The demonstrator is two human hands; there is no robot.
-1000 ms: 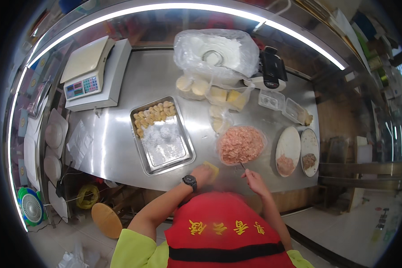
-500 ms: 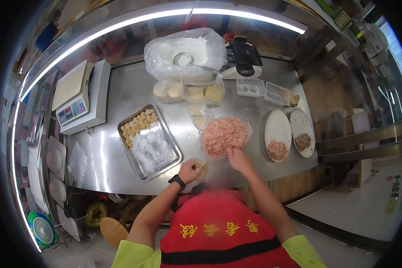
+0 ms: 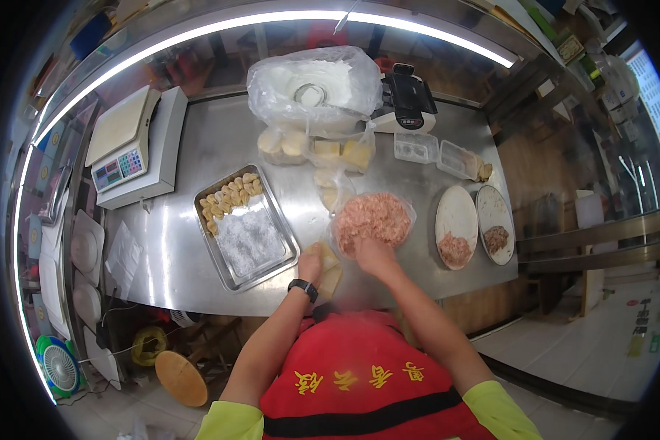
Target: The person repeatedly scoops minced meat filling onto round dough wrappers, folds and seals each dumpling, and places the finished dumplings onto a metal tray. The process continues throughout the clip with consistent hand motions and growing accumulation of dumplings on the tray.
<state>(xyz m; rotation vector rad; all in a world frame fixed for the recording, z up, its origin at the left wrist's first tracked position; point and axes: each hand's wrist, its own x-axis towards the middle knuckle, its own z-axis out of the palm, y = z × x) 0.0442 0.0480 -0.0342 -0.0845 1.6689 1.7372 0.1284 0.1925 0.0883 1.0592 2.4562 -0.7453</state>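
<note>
My left hand is closed at the edge of thin yellow square wonton wrappers, which lie on the steel table near its front edge. A wrapper seems to be in its fingers. My right hand is closed at the near side of a heap of pink minced meat in a plastic-lined bowl. Its fingertips are hidden, so whatever it grips cannot be made out. Left of my hands, a steel tray holds white flour and rows of folded wontons along its far and left sides.
A scale stands at the far left. Behind the meat are bagged dough pieces, a large bag of flour and a black-and-white device. Plastic boxes and two oval plates with meat remnants sit at the right.
My right hand has moved left and further over the near edge of the meat. My left hand has shifted slightly away from me along the wrappers, showing more of them.
</note>
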